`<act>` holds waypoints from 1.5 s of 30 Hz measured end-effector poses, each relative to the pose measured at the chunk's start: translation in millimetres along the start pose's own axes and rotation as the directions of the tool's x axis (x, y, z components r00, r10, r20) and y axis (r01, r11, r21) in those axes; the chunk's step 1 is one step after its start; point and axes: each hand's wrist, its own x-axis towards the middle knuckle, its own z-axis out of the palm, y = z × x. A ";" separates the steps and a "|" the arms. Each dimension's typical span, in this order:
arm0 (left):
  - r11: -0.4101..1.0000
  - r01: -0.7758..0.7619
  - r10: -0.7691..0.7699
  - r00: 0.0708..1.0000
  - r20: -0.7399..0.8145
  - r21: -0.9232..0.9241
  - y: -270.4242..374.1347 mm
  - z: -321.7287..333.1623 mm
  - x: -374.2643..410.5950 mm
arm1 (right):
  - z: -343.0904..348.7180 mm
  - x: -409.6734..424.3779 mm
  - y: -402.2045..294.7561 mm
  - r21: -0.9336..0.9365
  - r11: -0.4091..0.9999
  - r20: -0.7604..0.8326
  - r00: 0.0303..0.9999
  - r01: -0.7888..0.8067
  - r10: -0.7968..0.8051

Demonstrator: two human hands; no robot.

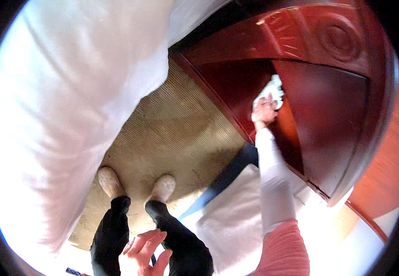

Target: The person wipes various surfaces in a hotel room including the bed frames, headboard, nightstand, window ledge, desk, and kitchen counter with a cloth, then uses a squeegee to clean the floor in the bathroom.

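Observation:
My right hand [265, 109] grips a crumpled white cloth [272, 90], its arm stretched forward. The cloth lies over the glossy dark-red wooden furniture [330, 114], at a recessed part beside a broad smooth panel. Carved moulding with a round relief [341, 38] runs along the furniture's far part. Low in the view, my left hand [143, 253] hangs in front of my legs, thumb apart from the bent fingers. Nothing shows in it, though its lower part is cut off by the picture's edge.
A large white-covered bed or mattress [65, 114] fills the left side. Ribbed tan carpet [172, 127] runs between it and the furniture, under my light slippers [164, 186]. More white bedding [234, 220] with a dark blue strip [220, 183] lies at the lower right. Orange-brown wood [375, 179] shows beyond.

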 end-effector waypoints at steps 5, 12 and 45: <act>0.983 0.086 -0.065 0.990 0.129 -0.162 -0.3 30.3 -31.0 | -56.0 -120.0 -10.7 0.299 0.936 0.231 0.938 0.184 -0.258; 0.972 0.183 -0.178 0.983 0.044 -0.148 -30.3 37.1 -72.1 | -198.1 -196.5 -27.4 0.377 0.754 0.571 0.506 0.538 -0.646; 0.914 0.276 -0.387 0.811 -0.438 -0.297 -150.3 21.2 -254.6 | -491.7 -27.3 -138.5 -0.276 -0.175 0.429 -0.042 0.945 -0.903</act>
